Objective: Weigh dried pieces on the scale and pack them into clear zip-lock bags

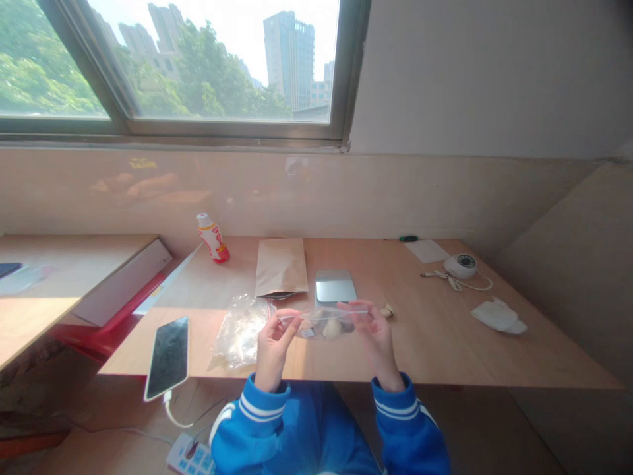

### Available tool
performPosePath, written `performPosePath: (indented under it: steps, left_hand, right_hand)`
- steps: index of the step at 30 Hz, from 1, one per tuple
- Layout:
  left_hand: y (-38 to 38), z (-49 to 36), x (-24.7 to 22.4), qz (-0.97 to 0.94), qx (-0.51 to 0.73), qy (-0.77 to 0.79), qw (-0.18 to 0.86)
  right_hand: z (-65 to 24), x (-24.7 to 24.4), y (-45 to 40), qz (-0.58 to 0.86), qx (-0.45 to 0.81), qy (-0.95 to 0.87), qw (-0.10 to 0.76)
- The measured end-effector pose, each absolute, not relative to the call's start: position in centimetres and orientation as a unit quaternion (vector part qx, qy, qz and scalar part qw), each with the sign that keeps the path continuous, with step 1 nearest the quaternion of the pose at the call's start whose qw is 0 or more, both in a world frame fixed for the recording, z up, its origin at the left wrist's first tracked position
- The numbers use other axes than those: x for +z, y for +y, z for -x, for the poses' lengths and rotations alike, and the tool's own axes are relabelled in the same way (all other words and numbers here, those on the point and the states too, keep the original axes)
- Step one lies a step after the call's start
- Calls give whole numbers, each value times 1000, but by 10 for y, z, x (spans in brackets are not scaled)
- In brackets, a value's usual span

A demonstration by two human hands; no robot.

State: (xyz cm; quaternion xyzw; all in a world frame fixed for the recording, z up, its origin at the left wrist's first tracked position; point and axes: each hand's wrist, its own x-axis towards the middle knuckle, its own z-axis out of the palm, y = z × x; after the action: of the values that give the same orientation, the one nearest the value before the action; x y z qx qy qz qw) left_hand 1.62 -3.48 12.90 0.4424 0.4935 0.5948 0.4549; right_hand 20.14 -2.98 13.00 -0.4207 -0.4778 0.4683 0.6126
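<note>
- Your left hand [275, 344] and right hand [376, 338] are apart, each pinching one end of a clear zip-top plastic bag [324, 323].
- The bag stretches level between your hands, over the plywood table [445, 349], with pale cloves [332, 328], probably garlic, inside it.
- Just beyond your right hand, a loose pale clove [386, 311] lies on the table.
- Straight ahead of your hands are a flat silver slab [335, 285] and, to its left, a kraft paper envelope [281, 267].
- Beside your left hand lies a crumpled clear plastic bag [241, 332]; farther left, a smartphone [168, 358] sits at the table's edge.
- Ahead and left of your left hand stands a red-and-white plastic bottle [212, 237].
- Well right of your right hand are a round white device with a cord [459, 266] and a crumpled white tissue [498, 315].
</note>
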Motion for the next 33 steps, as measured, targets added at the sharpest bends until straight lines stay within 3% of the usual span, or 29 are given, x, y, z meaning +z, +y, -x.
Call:
performPosePath:
  steps: [25, 33]
  left_hand:
    - [-33, -25, 126, -405, 577, 532, 470]
    - [-32, -28, 114, -403, 586, 464, 528]
  right_hand:
    - [-198, 116, -28, 526, 335, -528, 577]
    - [-192, 116, -26, 437, 453, -465, 622]
